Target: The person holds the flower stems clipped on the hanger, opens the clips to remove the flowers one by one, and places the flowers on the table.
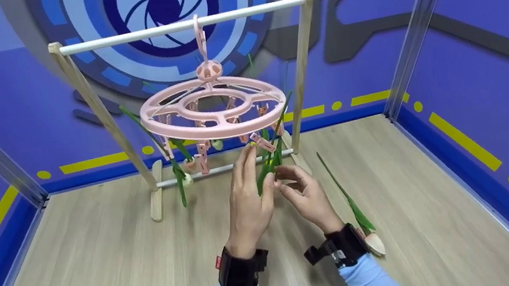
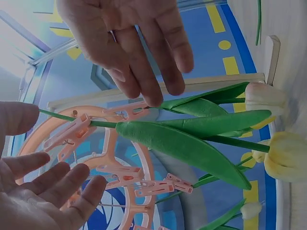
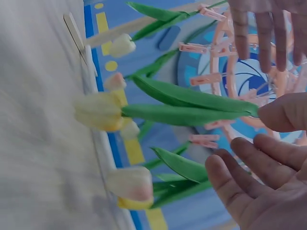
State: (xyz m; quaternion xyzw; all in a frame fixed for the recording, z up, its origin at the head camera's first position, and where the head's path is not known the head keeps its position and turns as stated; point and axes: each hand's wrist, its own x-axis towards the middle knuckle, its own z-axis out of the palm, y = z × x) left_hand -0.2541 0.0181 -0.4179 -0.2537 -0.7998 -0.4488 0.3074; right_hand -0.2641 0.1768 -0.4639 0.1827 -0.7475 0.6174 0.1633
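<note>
A yellow tulip (image 2: 288, 155) hangs bloom down between my two hands, its stem running up through a pink clothespin (image 2: 67, 136) in the left wrist view. My left hand (image 1: 248, 202) is raised beside it with fingers extended; its thumb overlaps the stem's upper end in the left wrist view. My right hand (image 1: 307, 195) is on the stem's other side, fingers spread and gently bent. In the right wrist view its thumb (image 3: 288, 112) overlaps the top of the leaves (image 3: 192, 112). A pinkish-white tulip (image 2: 264, 98) hangs close by.
The round pink clip hanger (image 1: 216, 130) hangs by its hook from the white bar (image 1: 134, 37) of a wooden rack. Several other tulips (image 1: 186, 179) hang at its left and back. A loose tulip (image 1: 374, 244) lies on the table (image 1: 106, 278) by my right wrist.
</note>
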